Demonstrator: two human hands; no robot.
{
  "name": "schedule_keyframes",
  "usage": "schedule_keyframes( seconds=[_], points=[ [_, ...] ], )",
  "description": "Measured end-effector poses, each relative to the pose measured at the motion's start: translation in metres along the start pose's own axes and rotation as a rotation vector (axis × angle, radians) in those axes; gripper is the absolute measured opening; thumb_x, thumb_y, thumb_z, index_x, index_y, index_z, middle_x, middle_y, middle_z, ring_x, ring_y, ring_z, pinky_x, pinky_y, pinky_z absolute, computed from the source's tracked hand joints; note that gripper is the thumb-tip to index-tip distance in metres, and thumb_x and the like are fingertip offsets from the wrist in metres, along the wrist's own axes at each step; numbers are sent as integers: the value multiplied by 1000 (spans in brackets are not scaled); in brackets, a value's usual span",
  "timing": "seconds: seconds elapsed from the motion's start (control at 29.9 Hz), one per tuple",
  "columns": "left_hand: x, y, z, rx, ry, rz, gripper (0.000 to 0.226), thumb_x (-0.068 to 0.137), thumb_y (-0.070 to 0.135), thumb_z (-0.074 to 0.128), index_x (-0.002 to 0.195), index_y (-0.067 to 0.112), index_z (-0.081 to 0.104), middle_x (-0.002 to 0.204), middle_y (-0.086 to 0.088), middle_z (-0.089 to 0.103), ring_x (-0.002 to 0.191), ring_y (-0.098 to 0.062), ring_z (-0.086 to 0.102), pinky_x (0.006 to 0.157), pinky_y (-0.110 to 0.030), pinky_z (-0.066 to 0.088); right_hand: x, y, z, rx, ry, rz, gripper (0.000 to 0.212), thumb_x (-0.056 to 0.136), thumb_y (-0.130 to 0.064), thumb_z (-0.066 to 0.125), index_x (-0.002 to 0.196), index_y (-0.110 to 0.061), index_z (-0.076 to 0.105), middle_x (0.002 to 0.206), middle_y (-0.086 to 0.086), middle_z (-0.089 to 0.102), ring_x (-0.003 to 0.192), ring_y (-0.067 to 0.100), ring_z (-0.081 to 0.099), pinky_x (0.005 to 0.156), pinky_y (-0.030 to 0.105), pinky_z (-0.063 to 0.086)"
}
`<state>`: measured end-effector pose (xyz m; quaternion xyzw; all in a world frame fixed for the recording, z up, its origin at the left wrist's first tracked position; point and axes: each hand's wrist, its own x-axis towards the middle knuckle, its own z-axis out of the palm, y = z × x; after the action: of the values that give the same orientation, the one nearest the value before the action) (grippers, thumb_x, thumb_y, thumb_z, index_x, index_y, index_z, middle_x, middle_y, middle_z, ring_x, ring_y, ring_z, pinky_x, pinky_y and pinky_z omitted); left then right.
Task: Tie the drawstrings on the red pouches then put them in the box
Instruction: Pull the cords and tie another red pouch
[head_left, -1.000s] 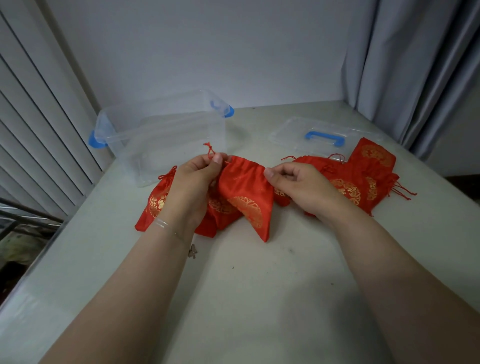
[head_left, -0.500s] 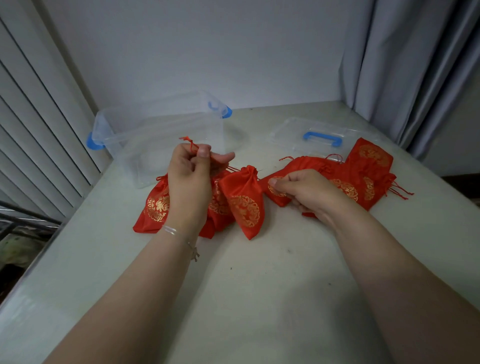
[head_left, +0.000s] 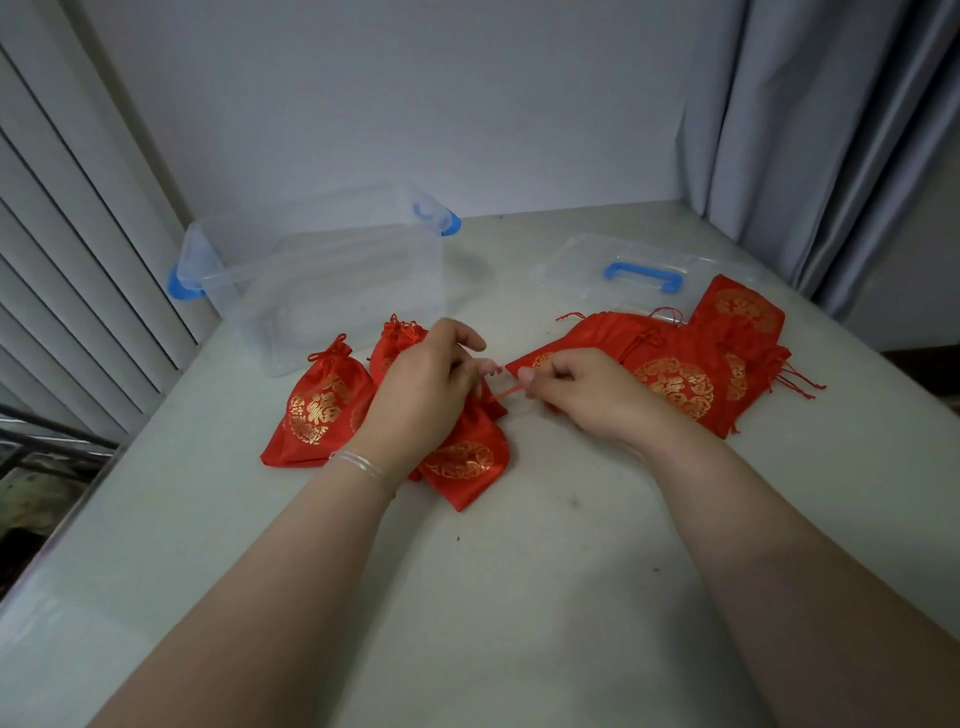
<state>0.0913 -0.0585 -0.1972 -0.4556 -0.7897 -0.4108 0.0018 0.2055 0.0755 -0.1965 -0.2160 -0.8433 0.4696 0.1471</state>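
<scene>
A red pouch with gold print (head_left: 465, 457) lies on the table under my left hand (head_left: 423, 387). Its red drawstring (head_left: 506, 391) stretches between my two hands. My left hand pinches one end and my right hand (head_left: 582, 395) pinches the other. Left of them lie two cinched pouches (head_left: 319, 408), one partly hidden by my left hand. A heap of several flat red pouches (head_left: 685, 374) sits to the right, behind my right hand. The clear plastic box (head_left: 322, 275) with blue latches stands open at the back left.
The box's clear lid (head_left: 582, 265) with a blue handle (head_left: 643, 275) lies flat at the back right. The table (head_left: 519, 571) ends at a slatted wall on the left and a grey curtain (head_left: 831, 156) on the right.
My left hand has come down from in front of the box toward my right hand. The pouch now lies lower on the table, and the drawstring runs between both hands.
</scene>
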Motion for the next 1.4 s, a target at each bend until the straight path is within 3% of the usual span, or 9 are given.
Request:
schedule_keyframes(
  seconds=[0.33, 0.47, 0.6, 0.67, 0.77, 0.94, 1.1, 1.24, 1.4],
  points=[
    [-1, 5, -3, -14, -176, 9, 8, 80, 24, 73, 81, 19, 67, 72, 13, 64, 69, 1, 58, 66, -13, 43, 0, -8, 8, 245, 123, -208, 24, 89, -23, 61, 65, -20, 58, 45, -16, 54, 42, 0, 42, 48, 17, 35],
    [-3, 9, -2, -87, -155, -10, 16, 80, 20, 74, 74, 9, 64, 66, 9, 61, 58, 2, 52, 59, -14, 41, -4, -14, 14, 406, 55, -245, 15, 92, -19, 57, 78, -17, 64, 58, -14, 62, 47, -2, 49, 47, 10, 38],
    [-3, 9, -3, -342, -106, -123, 21, 85, 13, 68, 81, -7, 62, 77, -18, 68, 63, -10, 59, 63, -27, 51, 1, -9, 9, 442, 48, -110, 24, 101, -24, 38, 108, -18, 60, 100, -2, 65, 48, 2, 48, 47, 15, 41],
    [-2, 8, -4, -413, -100, -149, 22, 88, 10, 64, 84, -11, 61, 73, -13, 68, 58, -7, 58, 58, -18, 49, 2, -3, 8, 365, -71, -79, 21, 99, -15, 44, 114, -16, 58, 103, 3, 67, 58, 2, 54, 57, 13, 47],
    [-2, 6, -5, -434, -90, -153, 21, 90, 11, 62, 86, -10, 63, 72, -1, 67, 62, -5, 58, 61, -15, 47, 2, 0, 8, 262, -146, -89, 19, 89, -10, 60, 107, -12, 66, 90, -1, 69, 76, 2, 62, 75, 16, 50],
    [-1, 5, -2, -429, -69, -137, 20, 90, 11, 62, 87, -8, 65, 76, -4, 69, 72, -18, 60, 70, -29, 50, 5, 3, 10, 81, -7, -103, 12, 79, -17, 73, 91, -15, 72, 89, 9, 72, 80, 14, 64, 80, 32, 52],
    [-2, 7, -4, -401, -31, -105, 18, 90, 11, 62, 88, -6, 66, 74, -4, 67, 66, -6, 59, 65, -17, 48, 4, -3, 5, -5, 102, -157, 11, 86, -16, 66, 75, -20, 65, 61, -12, 57, 50, -3, 51, 56, 17, 42],
    [-1, 4, -8, -378, -16, -107, 17, 91, 14, 62, 89, -2, 66, 74, -1, 67, 67, -4, 62, 68, -16, 51, 1, -8, -5, 85, 203, -154, 21, 92, -18, 58, 72, -25, 54, 66, -6, 58, 61, 13, 55, 67, 38, 52],
    [-1, 1, -9, -357, -40, -172, 13, 89, 17, 64, 87, 6, 70, 79, 8, 70, 75, -6, 66, 70, -17, 53, 1, -7, -7, 36, 301, -180, 18, 96, -24, 50, 79, -22, 51, 75, -10, 60, 73, 13, 59, 71, 31, 48]
  ],
)
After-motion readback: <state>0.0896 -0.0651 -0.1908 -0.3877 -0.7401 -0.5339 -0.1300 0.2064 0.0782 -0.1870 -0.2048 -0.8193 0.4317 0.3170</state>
